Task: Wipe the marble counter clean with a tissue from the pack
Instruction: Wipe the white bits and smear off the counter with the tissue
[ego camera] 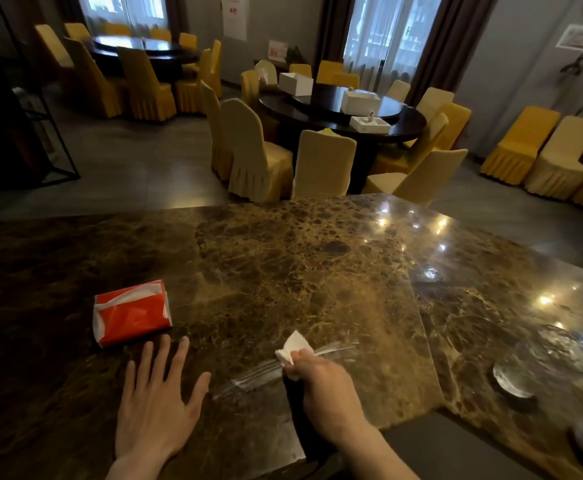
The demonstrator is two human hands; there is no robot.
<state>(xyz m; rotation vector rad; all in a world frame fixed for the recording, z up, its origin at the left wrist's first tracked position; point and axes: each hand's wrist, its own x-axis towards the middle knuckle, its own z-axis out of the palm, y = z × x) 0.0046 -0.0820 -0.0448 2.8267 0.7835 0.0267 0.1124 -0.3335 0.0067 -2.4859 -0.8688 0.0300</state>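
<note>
A brown marble counter [300,265] fills the lower half of the head view. On its left lies a red tissue pack [132,311] with white tissue showing at its opening. My right hand [324,389] is closed on a crumpled white tissue [295,348], pressed to the counter near the front middle. A pale wet streak [283,368] runs across the marble under that hand. My left hand [158,407] rests flat on the counter with fingers spread, just in front of the pack and not touching it.
A glass ashtray [546,362] sits on the counter at the right. Beyond the far edge stand yellow-covered chairs [259,157] around a dark round table [345,112] with white boxes. A seam [418,306] splits the counter slabs.
</note>
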